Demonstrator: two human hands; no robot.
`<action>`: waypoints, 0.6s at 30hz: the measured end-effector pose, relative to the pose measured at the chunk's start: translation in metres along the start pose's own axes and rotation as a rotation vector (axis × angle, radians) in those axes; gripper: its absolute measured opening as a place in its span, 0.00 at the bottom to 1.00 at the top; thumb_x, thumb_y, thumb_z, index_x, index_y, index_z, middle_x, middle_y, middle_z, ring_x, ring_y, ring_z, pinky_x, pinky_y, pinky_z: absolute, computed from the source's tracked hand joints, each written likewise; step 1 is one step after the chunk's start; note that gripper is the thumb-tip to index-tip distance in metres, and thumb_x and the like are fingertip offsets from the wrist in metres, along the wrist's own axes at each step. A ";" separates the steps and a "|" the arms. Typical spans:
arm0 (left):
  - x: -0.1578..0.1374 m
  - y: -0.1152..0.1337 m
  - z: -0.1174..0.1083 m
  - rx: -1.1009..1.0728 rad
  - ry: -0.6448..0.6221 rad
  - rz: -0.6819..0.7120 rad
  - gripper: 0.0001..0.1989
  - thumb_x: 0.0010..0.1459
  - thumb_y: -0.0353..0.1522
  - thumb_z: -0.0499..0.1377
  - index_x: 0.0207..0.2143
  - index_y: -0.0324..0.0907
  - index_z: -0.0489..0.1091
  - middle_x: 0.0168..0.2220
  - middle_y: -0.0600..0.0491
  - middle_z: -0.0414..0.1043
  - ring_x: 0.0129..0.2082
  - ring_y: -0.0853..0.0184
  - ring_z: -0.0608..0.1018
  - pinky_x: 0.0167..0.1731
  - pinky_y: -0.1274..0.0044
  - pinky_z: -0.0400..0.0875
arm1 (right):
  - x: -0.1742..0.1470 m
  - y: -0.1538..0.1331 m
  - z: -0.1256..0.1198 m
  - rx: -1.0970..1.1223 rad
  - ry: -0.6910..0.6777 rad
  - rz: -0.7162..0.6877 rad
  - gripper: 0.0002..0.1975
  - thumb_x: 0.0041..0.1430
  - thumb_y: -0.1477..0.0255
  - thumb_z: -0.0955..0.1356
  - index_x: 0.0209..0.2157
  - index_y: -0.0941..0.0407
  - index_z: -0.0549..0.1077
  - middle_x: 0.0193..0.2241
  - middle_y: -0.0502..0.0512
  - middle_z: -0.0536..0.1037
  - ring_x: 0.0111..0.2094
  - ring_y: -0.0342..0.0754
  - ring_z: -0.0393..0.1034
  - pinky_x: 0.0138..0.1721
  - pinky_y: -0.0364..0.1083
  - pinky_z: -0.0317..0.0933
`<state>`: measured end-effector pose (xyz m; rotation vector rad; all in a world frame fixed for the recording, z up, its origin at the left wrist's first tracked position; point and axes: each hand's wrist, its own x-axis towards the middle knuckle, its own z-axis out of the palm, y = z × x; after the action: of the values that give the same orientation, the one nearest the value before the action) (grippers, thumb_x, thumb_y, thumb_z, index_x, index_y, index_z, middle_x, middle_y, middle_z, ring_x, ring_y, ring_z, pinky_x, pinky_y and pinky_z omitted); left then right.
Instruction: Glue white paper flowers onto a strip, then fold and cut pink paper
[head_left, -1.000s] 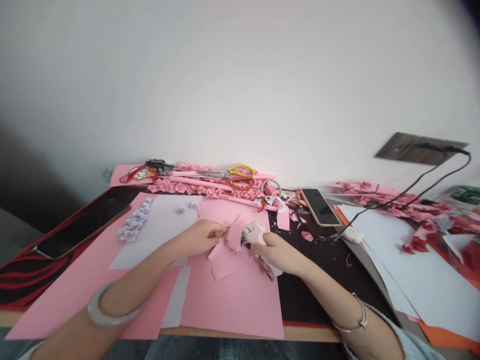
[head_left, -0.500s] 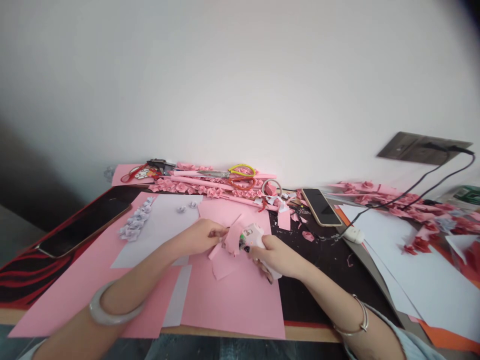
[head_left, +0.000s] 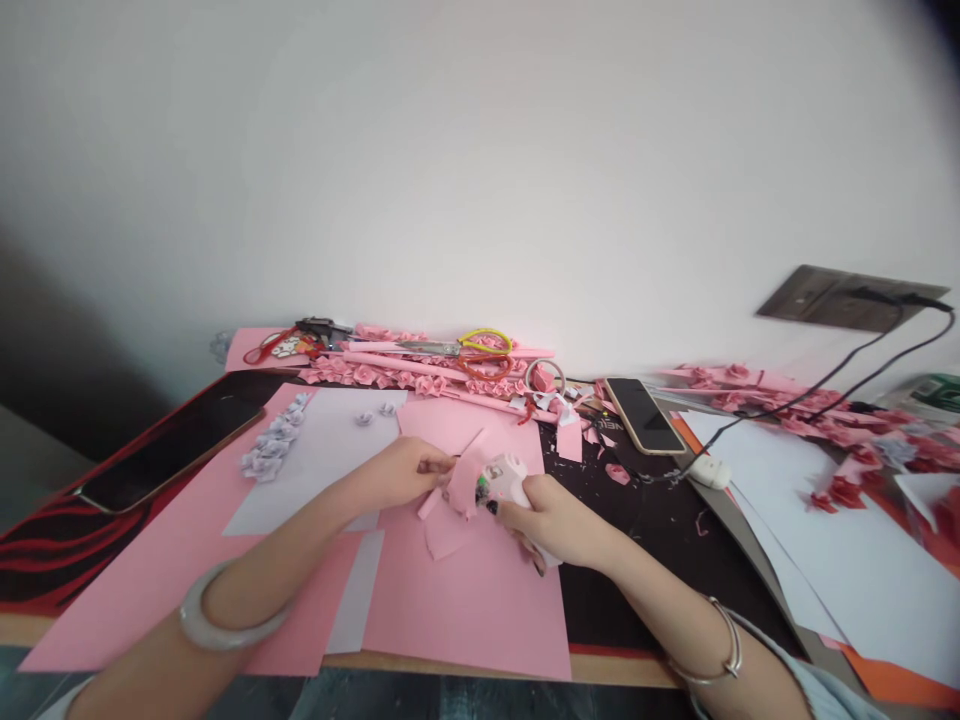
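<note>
My left hand [head_left: 401, 470] pinches the left side of a cut and partly curled piece of pink paper [head_left: 466, 470] above a large pink sheet [head_left: 465, 620]. My right hand [head_left: 559, 520] is wrapped round a white hand-held device [head_left: 508, 478] with green and dark parts at its front, shaped like a small glue gun. The front of the device is up against the pink piece, and its tip is hidden. A narrow pink strip and another pink flap [head_left: 450, 535] hang below the fingers.
White paper roses [head_left: 270, 440] line a white sheet on the left. Scissors [head_left: 484, 345], pink paper roses [head_left: 420, 383] and a tape roll [head_left: 545, 377] lie along the wall. Phones sit left [head_left: 172, 455] and right [head_left: 643, 415]. Black cords [head_left: 810, 385] run from the wall socket [head_left: 817, 297].
The white device has tilted slightly in my right hand, its front shifting a little. My left hand and the pink paper have barely moved.
</note>
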<state>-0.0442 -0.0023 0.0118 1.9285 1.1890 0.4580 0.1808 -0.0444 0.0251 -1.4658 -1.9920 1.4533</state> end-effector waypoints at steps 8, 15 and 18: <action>0.001 -0.008 0.000 0.020 0.037 -0.061 0.11 0.48 0.36 0.54 0.34 0.41 0.67 0.20 0.58 0.69 0.18 0.70 0.69 0.20 0.81 0.60 | -0.001 0.001 0.000 -0.047 0.001 -0.019 0.18 0.55 0.68 0.59 0.14 0.58 0.63 0.10 0.49 0.67 0.10 0.40 0.63 0.11 0.36 0.56; 0.001 -0.008 -0.002 0.055 0.021 -0.072 0.08 0.48 0.35 0.54 0.25 0.40 0.68 0.20 0.56 0.70 0.20 0.69 0.71 0.21 0.81 0.61 | -0.002 0.002 0.002 -0.025 -0.038 -0.003 0.17 0.55 0.68 0.59 0.15 0.58 0.63 0.11 0.48 0.68 0.10 0.40 0.63 0.11 0.37 0.56; 0.001 -0.007 -0.002 0.077 0.014 -0.052 0.08 0.48 0.35 0.53 0.24 0.40 0.69 0.22 0.55 0.71 0.23 0.68 0.72 0.22 0.80 0.60 | -0.002 0.001 0.003 -0.024 -0.050 -0.011 0.17 0.55 0.68 0.59 0.15 0.58 0.63 0.10 0.48 0.68 0.10 0.39 0.63 0.12 0.36 0.56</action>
<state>-0.0492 0.0012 0.0070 1.9572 1.2802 0.4042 0.1805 -0.0478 0.0239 -1.4395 -2.0508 1.4800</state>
